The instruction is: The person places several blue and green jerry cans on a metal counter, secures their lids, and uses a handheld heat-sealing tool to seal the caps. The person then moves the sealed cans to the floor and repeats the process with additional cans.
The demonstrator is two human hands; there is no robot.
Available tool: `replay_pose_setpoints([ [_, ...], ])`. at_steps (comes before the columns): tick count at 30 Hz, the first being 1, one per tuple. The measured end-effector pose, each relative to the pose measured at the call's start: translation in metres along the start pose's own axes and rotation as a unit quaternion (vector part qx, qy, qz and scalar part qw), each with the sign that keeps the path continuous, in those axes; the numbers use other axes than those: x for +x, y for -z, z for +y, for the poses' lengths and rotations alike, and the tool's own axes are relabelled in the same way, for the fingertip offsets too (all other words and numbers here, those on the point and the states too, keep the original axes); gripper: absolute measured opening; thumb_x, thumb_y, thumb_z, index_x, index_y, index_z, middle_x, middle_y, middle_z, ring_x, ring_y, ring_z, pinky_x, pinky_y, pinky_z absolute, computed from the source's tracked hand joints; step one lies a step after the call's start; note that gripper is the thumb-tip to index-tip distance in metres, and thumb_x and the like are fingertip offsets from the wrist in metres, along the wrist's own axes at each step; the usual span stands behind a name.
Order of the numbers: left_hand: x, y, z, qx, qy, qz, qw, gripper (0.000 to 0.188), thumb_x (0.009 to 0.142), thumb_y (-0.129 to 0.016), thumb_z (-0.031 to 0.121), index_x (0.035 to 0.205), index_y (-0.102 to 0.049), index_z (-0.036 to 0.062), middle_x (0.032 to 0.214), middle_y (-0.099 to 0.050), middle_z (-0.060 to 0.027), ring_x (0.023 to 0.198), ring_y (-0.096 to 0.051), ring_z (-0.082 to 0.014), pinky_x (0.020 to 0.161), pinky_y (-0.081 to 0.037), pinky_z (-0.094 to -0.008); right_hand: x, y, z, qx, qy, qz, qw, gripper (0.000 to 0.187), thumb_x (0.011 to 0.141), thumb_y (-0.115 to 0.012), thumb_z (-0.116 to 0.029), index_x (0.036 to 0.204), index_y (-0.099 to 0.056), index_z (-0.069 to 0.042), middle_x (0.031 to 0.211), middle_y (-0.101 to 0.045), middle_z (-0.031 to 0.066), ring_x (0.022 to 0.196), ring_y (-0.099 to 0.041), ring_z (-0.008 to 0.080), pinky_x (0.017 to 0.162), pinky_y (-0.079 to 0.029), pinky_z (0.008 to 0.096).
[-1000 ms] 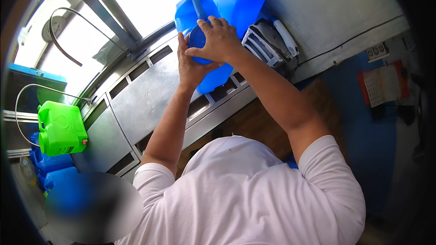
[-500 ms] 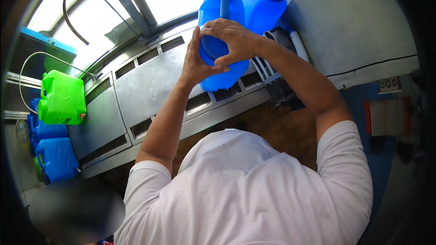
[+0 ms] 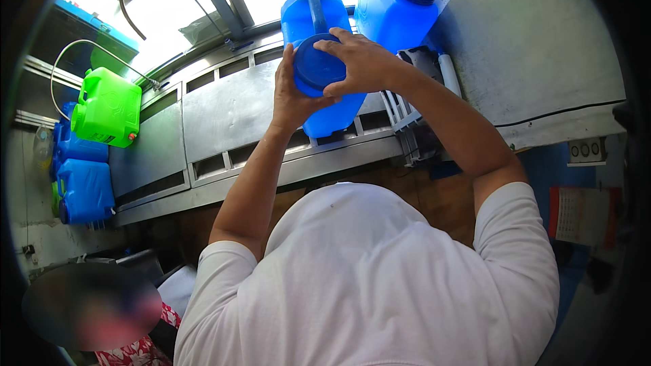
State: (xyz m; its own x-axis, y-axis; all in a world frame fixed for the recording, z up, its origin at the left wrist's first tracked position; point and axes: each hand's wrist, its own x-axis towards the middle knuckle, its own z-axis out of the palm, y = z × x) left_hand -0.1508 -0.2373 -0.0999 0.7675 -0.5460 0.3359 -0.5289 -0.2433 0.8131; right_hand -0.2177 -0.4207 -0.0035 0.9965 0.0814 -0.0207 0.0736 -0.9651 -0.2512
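Note:
A translucent blue water jug (image 3: 331, 116) stands on the steel counter in front of me, with its handle and a small dark cap at the far end. On its near end is a wide round blue lid (image 3: 317, 64). My left hand (image 3: 293, 98) curves around the lid's left and near edge, thumb pointing right. From the right, my right hand (image 3: 363, 64) grips the lid's far and right rim, fingers bent over it and thumb at the near side. Whether the lid is loose on its neck cannot be made out.
Another blue jug (image 3: 400, 20) stands behind to the right, beside a grey-white panel (image 3: 536, 47). The steel counter (image 3: 230, 108) has slots along its edges. At left are a green jug (image 3: 108, 105), blue jugs (image 3: 87, 190) and a thin hose (image 3: 64, 61). A person (image 3: 135, 352) is at lower left.
My view has shifted, so the left-hand jugs sit higher. The lid's top now shows more fully between my hands, which still grip it. More of the person at lower left shows.

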Motion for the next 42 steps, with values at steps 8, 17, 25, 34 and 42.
replay_pose_setpoints([
  [8,-0.014,-0.01,0.007,0.031,-0.029,0.012,0.999,0.134,0.052,-0.097,0.037,0.155,-0.014,0.0165,0.142,-0.04,-0.0197,0.131,-0.046,-0.0354,0.108,-0.044,-0.0455,-0.007,0.003,0.023,0.012,0.118,-0.024,0.993,0.094,0.061,-0.079,-0.039,0.146,-0.045,-0.019,0.156,-0.028,0.0237,0.144,-0.031,0.039,0.115,-0.031,0.0487],
  [17,-0.015,-0.018,0.01,0.019,-0.013,0.015,1.0,0.135,0.054,-0.097,0.036,0.155,-0.011,0.0139,0.143,-0.039,-0.0203,0.133,-0.045,-0.0355,0.107,-0.045,-0.046,-0.009,0.009,0.016,0.028,0.056,-0.038,0.997,0.097,0.062,-0.076,-0.048,0.148,-0.042,-0.018,0.156,-0.027,0.0243,0.142,-0.033,0.041,0.113,-0.033,0.052],
  [25,-0.006,-0.023,0.013,-0.014,0.014,-0.009,1.0,0.141,0.05,-0.097,0.041,0.154,-0.01,0.0053,0.148,-0.032,-0.024,0.139,-0.034,-0.039,0.114,-0.035,-0.0468,0.01,0.014,0.014,0.029,0.042,-0.051,0.997,0.101,0.061,-0.074,-0.054,0.15,-0.04,-0.017,0.154,-0.031,0.0235,0.141,-0.034,0.04,0.113,-0.034,0.0486],
  [34,0.008,-0.029,0.008,0.015,0.011,0.004,1.0,0.141,0.053,-0.097,0.037,0.155,-0.005,0.0047,0.146,-0.035,-0.0225,0.136,-0.042,-0.0362,0.11,-0.042,-0.0451,0.021,0.013,0.02,-0.014,0.059,-0.049,0.997,0.1,0.059,-0.075,-0.051,0.148,-0.043,-0.016,0.154,-0.032,0.0243,0.141,-0.032,0.0406,0.115,-0.031,0.0477],
  [42,0.007,-0.025,0.017,-0.009,0.029,-0.011,0.999,0.141,0.05,-0.096,0.046,0.154,-0.01,0.0031,0.152,-0.029,-0.0236,0.142,-0.028,-0.0396,0.116,-0.032,-0.0471,0.019,0.012,0.023,-0.02,0.034,-0.037,0.999,0.104,0.064,-0.074,-0.065,0.149,-0.04,-0.016,0.153,-0.033,0.022,0.14,-0.034,0.0398,0.114,-0.034,0.0478],
])
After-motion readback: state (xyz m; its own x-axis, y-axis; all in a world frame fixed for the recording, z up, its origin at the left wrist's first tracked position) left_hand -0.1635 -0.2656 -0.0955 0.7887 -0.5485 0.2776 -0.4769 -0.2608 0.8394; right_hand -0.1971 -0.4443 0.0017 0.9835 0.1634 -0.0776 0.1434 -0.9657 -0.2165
